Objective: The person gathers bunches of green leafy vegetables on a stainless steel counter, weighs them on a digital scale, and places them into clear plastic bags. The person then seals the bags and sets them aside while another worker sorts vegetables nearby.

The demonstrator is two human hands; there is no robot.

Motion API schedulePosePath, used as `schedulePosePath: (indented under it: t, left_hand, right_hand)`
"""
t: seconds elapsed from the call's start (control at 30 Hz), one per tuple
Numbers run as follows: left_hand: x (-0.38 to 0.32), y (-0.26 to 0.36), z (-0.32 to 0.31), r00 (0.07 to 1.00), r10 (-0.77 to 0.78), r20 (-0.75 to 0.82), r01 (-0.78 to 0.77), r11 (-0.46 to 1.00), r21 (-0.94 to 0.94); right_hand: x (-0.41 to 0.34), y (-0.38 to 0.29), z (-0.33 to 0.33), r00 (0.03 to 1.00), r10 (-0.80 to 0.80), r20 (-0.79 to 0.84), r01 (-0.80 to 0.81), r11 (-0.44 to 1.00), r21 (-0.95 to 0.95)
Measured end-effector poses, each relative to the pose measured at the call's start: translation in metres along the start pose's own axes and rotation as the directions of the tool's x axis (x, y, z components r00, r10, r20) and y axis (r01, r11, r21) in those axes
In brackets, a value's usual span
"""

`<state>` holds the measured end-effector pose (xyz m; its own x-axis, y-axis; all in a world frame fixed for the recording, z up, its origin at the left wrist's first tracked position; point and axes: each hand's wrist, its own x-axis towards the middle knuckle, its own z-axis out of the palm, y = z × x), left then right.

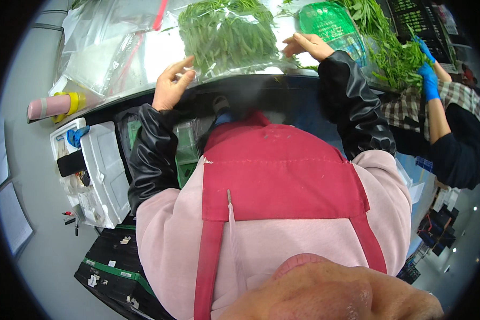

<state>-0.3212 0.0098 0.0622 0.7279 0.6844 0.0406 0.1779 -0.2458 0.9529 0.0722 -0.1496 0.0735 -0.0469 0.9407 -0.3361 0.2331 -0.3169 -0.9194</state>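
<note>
A clear plastic bag (230,40) packed with leafy green vegetables lies on the white work table (160,50) in front of me. My left hand (172,84) is at its lower left corner, thumb and fingers apart; whether the fingertips touch the film is unclear. To the right of the bag, my right hand (310,45) hovers over the table with nothing in it, fingers loosely curled and thumb raised. Just beyond that hand is a green printed plastic bag (328,24). Loose leafy greens (392,56) are heaped farther right.
Flat clear bags with red strips (124,60) cover the table's left end, near a pink roll (50,107) and a yellow tape roll (77,102). A co-worker's blue-gloved hands (428,76) hold greens at right. A white foam box (104,172) and black crates (112,256) stand at left.
</note>
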Motion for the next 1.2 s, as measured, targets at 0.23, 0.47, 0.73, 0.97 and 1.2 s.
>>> schedulePosePath:
  t: [0.23,0.47,0.73,0.97,1.2]
  left_hand:
    - [0.042,0.014,0.017,0.923,-0.156,-0.351,0.024,0.935,-0.353]
    - [0.089,-0.024,-0.001,0.883,-0.182,-0.432,0.047,0.951,-0.304]
    - [0.100,-0.043,-0.004,0.917,-0.188,-0.352,0.220,0.974,0.055]
    - [0.125,0.046,0.004,0.913,0.377,-0.154,-0.269,0.842,0.467]
    - [0.137,0.011,0.070,0.928,0.076,0.364,-0.351,0.502,0.791]
  right_hand:
    - [0.041,-0.005,0.000,0.930,-0.023,-0.366,0.184,0.892,0.412]
    - [0.093,-0.003,0.007,0.805,-0.013,-0.594,0.198,0.948,0.248]
    - [0.122,0.022,0.000,0.815,0.193,-0.546,-0.072,0.969,0.235]
    - [0.126,0.026,-0.006,0.853,0.211,-0.478,-0.091,0.961,0.262]
    - [0.116,0.015,-0.021,0.824,-0.081,-0.561,-0.145,0.927,-0.347]
